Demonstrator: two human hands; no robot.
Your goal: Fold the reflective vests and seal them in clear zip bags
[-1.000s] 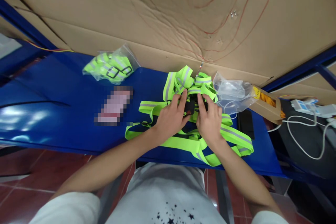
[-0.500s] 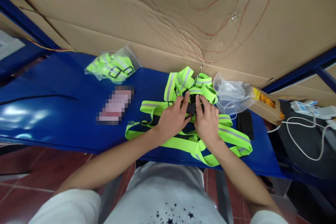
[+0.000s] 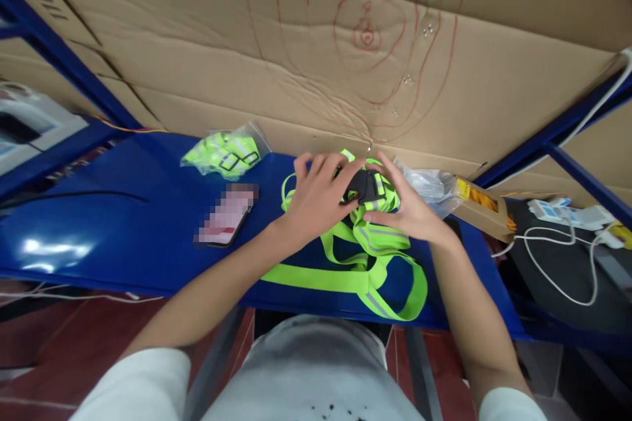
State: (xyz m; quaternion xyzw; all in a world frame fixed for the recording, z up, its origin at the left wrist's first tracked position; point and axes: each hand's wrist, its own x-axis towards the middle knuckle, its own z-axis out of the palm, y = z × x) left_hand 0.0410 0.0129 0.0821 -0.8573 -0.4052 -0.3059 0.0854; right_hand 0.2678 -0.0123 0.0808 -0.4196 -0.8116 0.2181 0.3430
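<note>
Your left hand (image 3: 316, 194) comes over the gathered green straps (image 3: 316, 277) from the left, back upward, the fingers bent and half apart, the thumb near the black buckle (image 3: 366, 184). How firmly it holds, I cannot tell, because the hand covers its own fingertips. Your right hand (image 3: 412, 207) stands at the other side, with thumb and forefinger spread wide, like a letter C, around the same bundle. The thumb lies low at the folded strap and the forefinger reaches above; whether they press on it, I cannot tell. The buckle is between your two hands.

The straps are on the blue table (image 3: 133, 217), straight before you. Their gathered part is toward the cardboard wall (image 3: 197, 52), which rises at the back edge. One flat band runs along the front edge, and a loop at its right end comes very near to this edge, close to your body.

On your left side, the phone (image 3: 230, 214) lies just beyond your forearm, and the bag of straps (image 3: 224, 154) is behind it, close to the wall. Left of these, a wide stretch of blue surface gives you your largest room. On the right side the room is narrower: the clear bag (image 3: 432, 184) is just behind your right hand, and the box (image 3: 486, 210) is next to it.
</note>
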